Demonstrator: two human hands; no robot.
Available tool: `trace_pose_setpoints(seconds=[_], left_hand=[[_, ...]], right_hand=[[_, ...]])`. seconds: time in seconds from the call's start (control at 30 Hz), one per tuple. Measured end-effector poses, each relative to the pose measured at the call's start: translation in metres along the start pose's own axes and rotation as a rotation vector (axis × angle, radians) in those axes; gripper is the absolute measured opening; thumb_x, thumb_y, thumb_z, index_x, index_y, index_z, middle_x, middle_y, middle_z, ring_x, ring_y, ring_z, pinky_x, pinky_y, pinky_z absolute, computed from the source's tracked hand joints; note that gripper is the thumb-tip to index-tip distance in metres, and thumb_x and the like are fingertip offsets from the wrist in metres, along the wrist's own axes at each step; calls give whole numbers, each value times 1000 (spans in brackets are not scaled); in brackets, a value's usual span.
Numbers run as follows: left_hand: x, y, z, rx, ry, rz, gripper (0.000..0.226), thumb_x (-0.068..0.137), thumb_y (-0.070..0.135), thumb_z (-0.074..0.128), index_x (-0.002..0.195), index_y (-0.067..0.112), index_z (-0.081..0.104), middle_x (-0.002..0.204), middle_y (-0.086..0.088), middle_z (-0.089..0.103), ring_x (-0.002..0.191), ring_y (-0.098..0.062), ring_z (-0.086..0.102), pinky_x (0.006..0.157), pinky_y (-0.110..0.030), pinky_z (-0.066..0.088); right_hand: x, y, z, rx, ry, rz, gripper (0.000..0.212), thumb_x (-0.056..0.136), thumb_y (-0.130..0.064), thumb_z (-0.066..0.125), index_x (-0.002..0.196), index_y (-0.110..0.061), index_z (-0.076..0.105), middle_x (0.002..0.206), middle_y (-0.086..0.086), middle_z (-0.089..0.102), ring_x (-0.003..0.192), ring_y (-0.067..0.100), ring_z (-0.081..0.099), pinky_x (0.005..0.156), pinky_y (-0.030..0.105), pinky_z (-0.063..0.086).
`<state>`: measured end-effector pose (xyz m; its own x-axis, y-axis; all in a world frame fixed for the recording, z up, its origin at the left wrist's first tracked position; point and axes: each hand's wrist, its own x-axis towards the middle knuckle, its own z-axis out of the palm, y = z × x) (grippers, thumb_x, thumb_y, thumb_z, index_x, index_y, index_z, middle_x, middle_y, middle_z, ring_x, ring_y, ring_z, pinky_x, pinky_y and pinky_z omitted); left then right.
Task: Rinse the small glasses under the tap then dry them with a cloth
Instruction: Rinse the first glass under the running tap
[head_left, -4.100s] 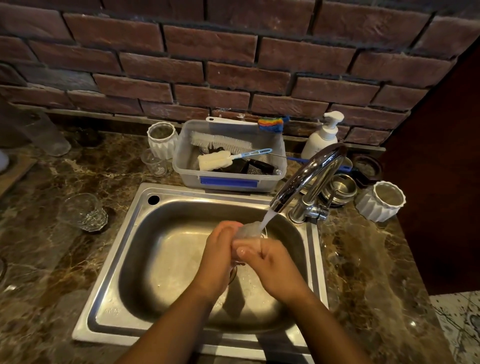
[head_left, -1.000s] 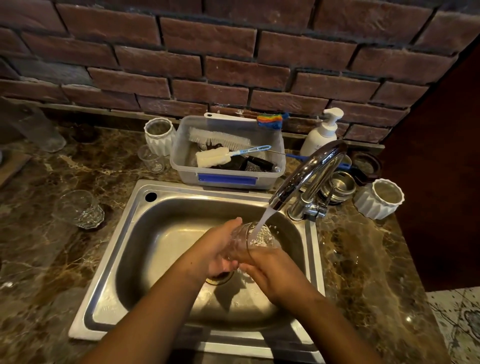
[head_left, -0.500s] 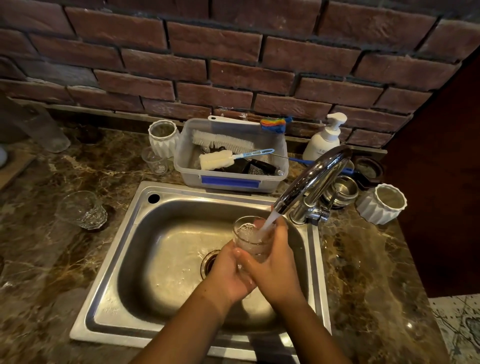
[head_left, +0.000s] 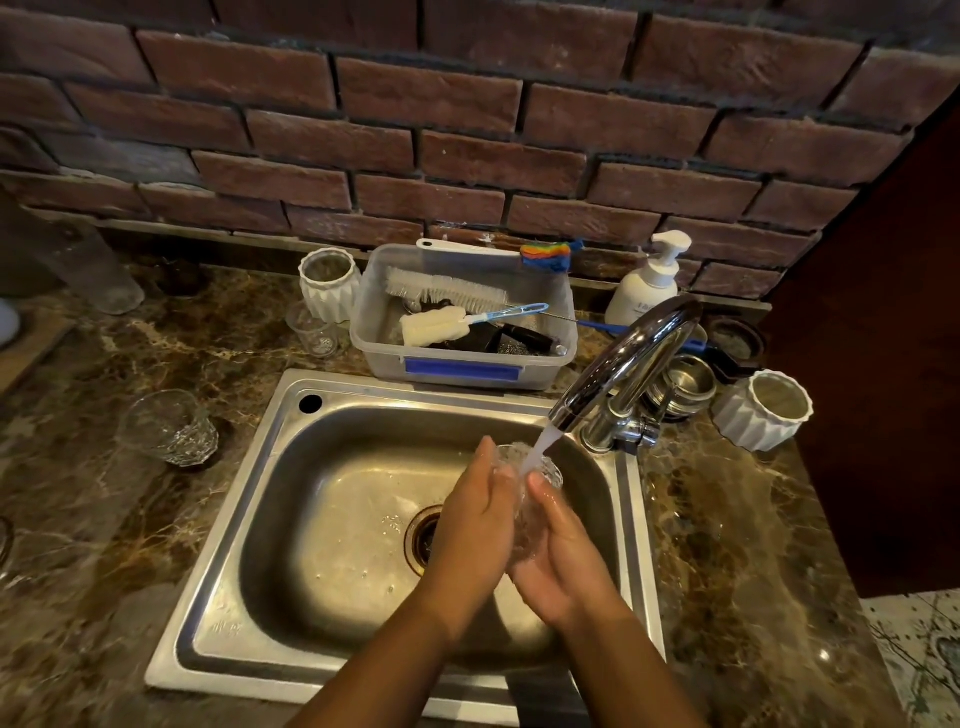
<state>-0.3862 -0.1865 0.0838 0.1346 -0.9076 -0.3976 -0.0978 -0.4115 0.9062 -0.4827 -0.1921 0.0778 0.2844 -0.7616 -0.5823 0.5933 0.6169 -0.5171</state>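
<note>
Over the steel sink (head_left: 291, 467), under the running tap (head_left: 623, 358): I hold a small glass (head_left: 527, 512) btwn both hands, its mouth up toward the spout, the water stream (head_left: 540, 444) landing right at the rim. My left hand (head_left: 478, 525) lies against the glass's left side, fingers straight and together, pressing rather than gripping; thumb hidden, can't tell where it sits. My right hand (head_left: 566, 556) cradles the glass from below and the right, thumb up along its wall, palm cupped round it.

Rinse stage, I'd say, w/ drying yet to come; no cloth in view. Two more await: a cut glass (head_left: 169, 428) on the marble counter (head_left: 727, 545) left of the sink, and a plain little glass (head_left: 314, 330) at the back, just beside a white ribbed cup (head_left: 330, 283).

What could go wrong: the glass is wet and one palm only presses it, so if my right hand eases off it could slide out and drop on the steel near the drain (head_left: 423, 535), prob. chipping. The rim sits close under the spout; lifting carelessly could knock it on the chrome. Water hitting a tilted mouth may also spray over the sink's right edge onto the counter.
</note>
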Motion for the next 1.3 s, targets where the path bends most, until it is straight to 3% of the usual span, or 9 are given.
trace_pose_setpoints(seconds=[0.13,0.27,0.43,0.6,0.73,0.83,0.97,1.17,1.3], left_hand=[[6,3,-9,-36,-34,-79,47,106,40,40,151,30,37,152,0,45,136,-21,48,107,-33,42],[9,12,-16,-44,-41,-168,19,103,35,45,112,29,60,112,-5,65,101,-21,64,91,-42,53],[12,8,-22,-30,-43,-219,25,86,40,53,92,25,71,98,-13,74,95,-33,70,93,-54,53],[10,-7,-21,-74,-27,-235,26,92,27,51,82,13,69,78,-10,65,79,-31,62,76,-42,51],[6,-6,-23,-193,-2,-251,38,103,33,41,97,17,75,97,-10,77,93,-28,73,87,-46,58],[8,-1,-24,-323,7,-259,45,107,40,34,105,20,75,97,-5,79,91,-21,75,80,-36,57],[13,5,-21,-490,-6,-291,56,106,49,30,109,18,76,104,-7,79,105,-27,72,91,-42,53],[20,12,-22,-752,-104,-337,64,101,58,33,121,10,70,117,-15,74,112,-28,70,100,-43,50],[20,12,-17,-611,-31,-209,50,103,52,35,116,22,72,111,-4,77,108,-21,72,87,-36,54]], right_hand=[[-1,-1,6,18,35,96,49,90,-30,59,132,-5,61,129,23,66,115,33,65,91,43,53],[-4,0,7,48,93,196,51,91,-31,62,134,-4,60,130,27,64,113,36,66,88,45,54],[-12,7,8,93,141,271,43,93,-31,65,126,-4,64,123,27,68,115,40,65,86,47,58],[-17,15,8,148,159,285,40,94,-31,64,122,-3,66,122,27,68,113,40,65,86,47,57],[-14,15,3,-89,122,178,37,92,-28,63,121,-4,67,114,25,72,106,38,70,79,44,59],[-12,8,8,-351,83,14,32,93,-15,65,124,-11,62,113,17,74,105,32,72,88,47,59],[-11,-5,14,-759,65,-258,62,82,-12,78,133,-34,48,117,-6,72,109,13,70,92,39,59],[-2,-24,13,-992,-111,-429,87,76,1,79,137,-47,40,124,-19,63,118,2,62,95,26,55],[-1,-25,9,-991,-126,-420,85,76,1,81,137,-42,39,120,-26,63,116,-7,60,90,14,52]])
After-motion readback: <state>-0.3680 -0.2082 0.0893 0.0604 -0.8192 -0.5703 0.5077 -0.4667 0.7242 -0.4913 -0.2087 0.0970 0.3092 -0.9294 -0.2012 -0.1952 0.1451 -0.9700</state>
